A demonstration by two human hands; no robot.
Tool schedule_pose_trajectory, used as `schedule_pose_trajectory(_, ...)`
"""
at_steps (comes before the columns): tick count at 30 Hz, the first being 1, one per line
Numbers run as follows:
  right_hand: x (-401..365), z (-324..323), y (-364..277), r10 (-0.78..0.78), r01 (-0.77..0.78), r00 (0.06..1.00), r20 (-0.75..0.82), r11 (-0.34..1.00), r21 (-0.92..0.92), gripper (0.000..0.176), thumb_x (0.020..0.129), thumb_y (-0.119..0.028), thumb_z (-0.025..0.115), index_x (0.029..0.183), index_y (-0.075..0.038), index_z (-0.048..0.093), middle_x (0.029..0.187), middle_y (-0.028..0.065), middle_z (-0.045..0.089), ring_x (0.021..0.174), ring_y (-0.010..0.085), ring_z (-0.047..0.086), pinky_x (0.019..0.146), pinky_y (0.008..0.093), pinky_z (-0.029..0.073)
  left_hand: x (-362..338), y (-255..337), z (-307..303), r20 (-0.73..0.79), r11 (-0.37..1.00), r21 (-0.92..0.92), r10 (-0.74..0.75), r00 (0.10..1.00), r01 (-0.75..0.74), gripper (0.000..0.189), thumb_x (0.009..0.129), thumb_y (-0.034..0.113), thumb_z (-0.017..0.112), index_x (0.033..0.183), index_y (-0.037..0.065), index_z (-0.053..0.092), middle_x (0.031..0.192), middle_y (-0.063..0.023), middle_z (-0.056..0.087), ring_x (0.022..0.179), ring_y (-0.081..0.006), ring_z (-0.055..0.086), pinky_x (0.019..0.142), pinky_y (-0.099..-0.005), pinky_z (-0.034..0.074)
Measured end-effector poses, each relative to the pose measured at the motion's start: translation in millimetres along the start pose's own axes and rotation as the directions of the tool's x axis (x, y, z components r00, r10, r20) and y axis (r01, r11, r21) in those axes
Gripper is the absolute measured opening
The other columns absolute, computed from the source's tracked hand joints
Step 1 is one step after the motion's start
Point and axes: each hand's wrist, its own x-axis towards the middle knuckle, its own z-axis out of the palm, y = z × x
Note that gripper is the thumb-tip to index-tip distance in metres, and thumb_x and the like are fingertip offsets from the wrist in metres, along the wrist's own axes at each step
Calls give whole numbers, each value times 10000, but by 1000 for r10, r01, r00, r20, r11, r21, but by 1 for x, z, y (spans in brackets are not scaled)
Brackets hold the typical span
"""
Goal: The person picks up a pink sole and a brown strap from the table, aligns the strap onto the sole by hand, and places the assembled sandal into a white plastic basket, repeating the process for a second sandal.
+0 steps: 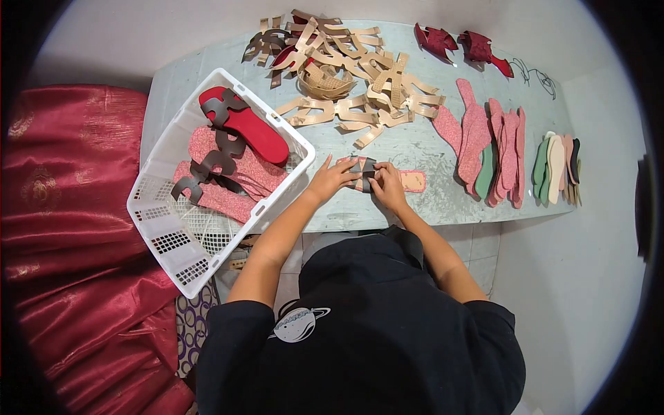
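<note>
A sandal lies across the table near its front edge, its sole (pixel 413 181) tan on top with a pink rim. Dark grey strap pieces (pixel 362 166) cross over the sole's left part. My left hand (pixel 330 181) holds the left end, fingertips pressed on the strap and one finger raised apart. From the right, my right hand (pixel 389 188) pinches the strap's edge with thumb and fingers. The strap's underside and part of the sole are hidden beneath my fingers.
At left, a white plastic basket (pixel 228 75) holds a red sandal (pixel 256 135) and pink soles with grey straps. Beige strap pieces (pixel 335 107) are heaped behind my hands. Pink soles (pixel 476 138) and green and cream soles (pixel 555 166) stand right; dark red uppers (pixel 477 47) lie at the back.
</note>
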Motion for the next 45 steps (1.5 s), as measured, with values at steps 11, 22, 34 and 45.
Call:
schedule_pose_trajectory(11,11,3,12,130,-137,989,69,983,118,184,625,-98,661,591,-27,495,920,103,526,834,282,507,742,366,394,0,0,2,-67,999,-34,40,997,-43,290,757,247,582,1045,216,572,1310,-17,394,1193,-201,388,978,-510,272)
schedule_pose_trajectory(22,15,6,19,144,-156,986,87,976,153,203,598,-88,685,571,-9,500,794,111,541,743,274,539,661,354,424,4,2,-3,-112,997,-60,52,992,-59,409,749,218,585,1148,184,500,1220,-34,485,1171,-248,405,968,-442,320)
schedule_pose_trajectory(34,25,4,17,335,-350,916,221,936,34,203,587,-109,709,563,-17,530,821,123,552,788,293,545,695,365,435,2,3,-6,-23,990,78,123,992,-121,447,768,247,541,1204,316,466,1278,-32,428,1221,-252,340,991,-469,276)
schedule_pose_trajectory(45,24,1,7,441,-442,896,59,897,14,378,499,-117,783,751,-47,511,873,113,483,847,298,519,706,377,431,1,0,-1,-23,983,140,123,992,-118,458,758,251,540,1203,331,464,1270,-15,434,1218,-230,343,976,-463,297)
